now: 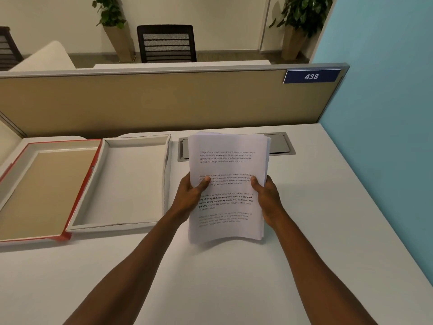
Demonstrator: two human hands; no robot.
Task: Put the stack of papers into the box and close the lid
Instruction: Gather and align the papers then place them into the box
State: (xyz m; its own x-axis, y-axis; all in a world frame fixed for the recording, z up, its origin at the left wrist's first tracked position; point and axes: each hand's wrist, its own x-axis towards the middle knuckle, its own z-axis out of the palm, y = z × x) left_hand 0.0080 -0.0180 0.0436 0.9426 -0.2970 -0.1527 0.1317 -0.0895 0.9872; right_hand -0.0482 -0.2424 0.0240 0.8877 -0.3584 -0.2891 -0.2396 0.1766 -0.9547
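Presently, both hands grip a stack of white printed paper sheets (228,184) above the white desk (328,207), clear of its surface as far as can be judged. The left hand (191,198) clasps the left edge of the stack, thumb pressed on the top sheet and fingers curled beneath. The right hand (267,198) clasps the right edge likewise, thumb on top, fingers hidden behind the paper. The stack is upright as seen, text facing the camera, its lower edge bowed slightly and its upper sheets a little fanned.

The shallow white cardboard box (168,174) lies open on the desk just left of the left hand, toward the desk's far left part; nothing is inside it. Its red-edged lid with a tan inner face (46,188) is folded flat to the left, joined along the box's left wall and reaching the desk's left edge.

Behind the stack, a grey metal cable hatch (281,144) is set into the desk by the far edge, partly covered by the paper. A tan partition panel (164,102) bounds that edge and bears a blue plate reading 438 (311,76).
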